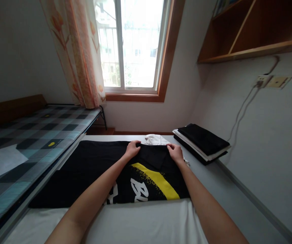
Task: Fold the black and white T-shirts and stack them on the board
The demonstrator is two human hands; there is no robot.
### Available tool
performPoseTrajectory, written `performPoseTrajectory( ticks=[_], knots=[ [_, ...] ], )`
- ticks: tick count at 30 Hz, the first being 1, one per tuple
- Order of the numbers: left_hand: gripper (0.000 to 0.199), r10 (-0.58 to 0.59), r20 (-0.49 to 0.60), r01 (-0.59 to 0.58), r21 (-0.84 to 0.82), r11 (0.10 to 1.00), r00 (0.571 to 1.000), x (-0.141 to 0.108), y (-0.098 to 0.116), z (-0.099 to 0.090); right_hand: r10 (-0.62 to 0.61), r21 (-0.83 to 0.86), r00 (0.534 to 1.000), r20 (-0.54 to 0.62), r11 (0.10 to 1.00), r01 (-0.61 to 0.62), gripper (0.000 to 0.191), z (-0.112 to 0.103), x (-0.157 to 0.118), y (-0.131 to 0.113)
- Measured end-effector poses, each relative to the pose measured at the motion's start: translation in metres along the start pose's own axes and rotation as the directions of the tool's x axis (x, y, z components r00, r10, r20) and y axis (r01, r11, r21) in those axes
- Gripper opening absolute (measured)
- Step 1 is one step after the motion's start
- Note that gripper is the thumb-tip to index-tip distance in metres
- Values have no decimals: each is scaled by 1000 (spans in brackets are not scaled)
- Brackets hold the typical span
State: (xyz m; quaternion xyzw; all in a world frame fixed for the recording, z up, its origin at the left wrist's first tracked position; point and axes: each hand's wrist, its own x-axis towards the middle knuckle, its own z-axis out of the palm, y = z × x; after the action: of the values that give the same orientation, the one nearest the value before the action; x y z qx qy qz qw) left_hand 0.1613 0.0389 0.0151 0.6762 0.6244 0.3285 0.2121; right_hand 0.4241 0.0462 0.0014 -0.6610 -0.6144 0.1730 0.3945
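A black shirt with a yellow stripe and white lettering lies folded lengthwise across the table, on top of a white cloth. My left hand pinches its far edge near the middle. Farther right, my right hand grips the same far edge near the right corner, thumb and fingers together. Between the two hands a black flap lies flat on the shirt. Just beyond that edge, some white fabric is bunched up.
A stack of folded black and white clothes sits at the back right, by the wall. To the left is a bed with a checked mattress and a paper sheet. A wooden shelf hangs upper right, above a socket with cables.
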Motion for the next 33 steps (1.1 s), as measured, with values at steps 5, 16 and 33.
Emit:
performPoseTrajectory(
  ticks=[5, 16, 33],
  knots=[
    [37, 32, -23, -33, -32, 999, 999, 3, -6, 0, 40, -201, 999, -33, 979, -46, 30, 2, -6, -3],
    [34, 211, -132, -197, 113, 974, 968, -5, -10, 9, -463, -482, 875, 140, 740, 469, 46, 11, -39, -50],
    [34, 232, 22, -215, 475, 854, 972, -15, -22, -19, -117, -557, 912, 392, 759, 337, 61, 5, -28, -21]
  ],
)
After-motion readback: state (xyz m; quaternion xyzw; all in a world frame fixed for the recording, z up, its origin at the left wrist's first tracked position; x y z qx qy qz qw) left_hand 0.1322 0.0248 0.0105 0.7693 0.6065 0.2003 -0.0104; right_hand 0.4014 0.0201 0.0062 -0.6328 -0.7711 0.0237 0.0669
